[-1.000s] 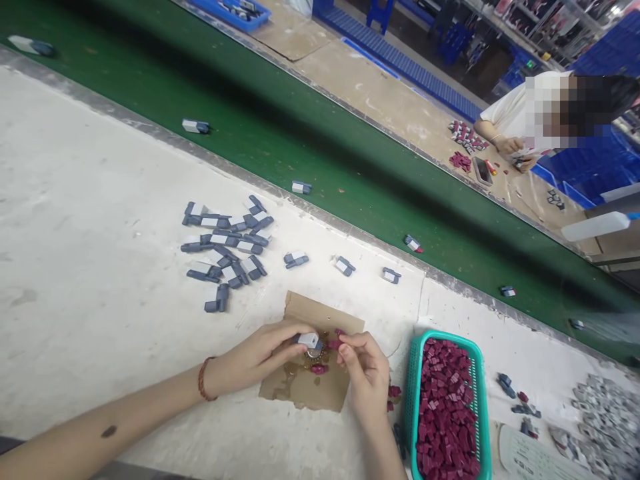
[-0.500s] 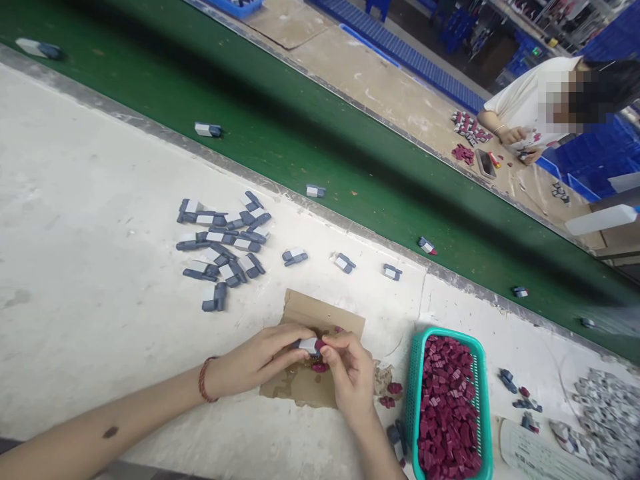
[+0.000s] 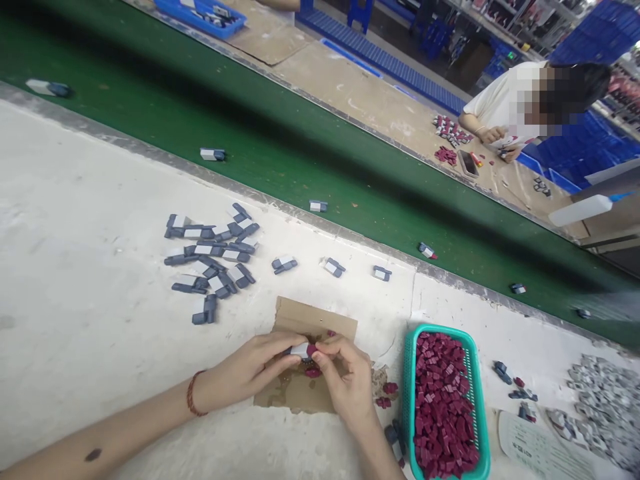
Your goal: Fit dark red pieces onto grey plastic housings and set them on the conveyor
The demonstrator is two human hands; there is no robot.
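My left hand (image 3: pixel 257 365) pinches a small light-grey and dark-blue plastic part (image 3: pixel 299 350) between thumb and fingers. At its right end, my right hand (image 3: pixel 349 381) grips a small maroon plastic piece (image 3: pixel 312 349) with thumb and forefinger, touching the part; whether it is fully seated I cannot tell. Both hands are over a stained piece of cardboard (image 3: pixel 295 313), where another maroon piece (image 3: pixel 313 373) lies below the held part. To the right stands a green basket (image 3: pixel 409 387) full of maroon pieces (image 3: pixel 443 400).
Several grey-blue parts (image 3: pixel 207 250) lie in a cluster at left. Beyond the table runs a green conveyor belt (image 3: pixel 260 143) with spaced-out parts. Many pale grey pieces (image 3: pixel 603 400) are heaped at far right. Across the belt a co-worker (image 3: pixel 505 100) handles small pieces.
The view has shifted, so the table's things sit slightly further left. Parts on the belt have moved right relative to the table. My hands keep the same grip.
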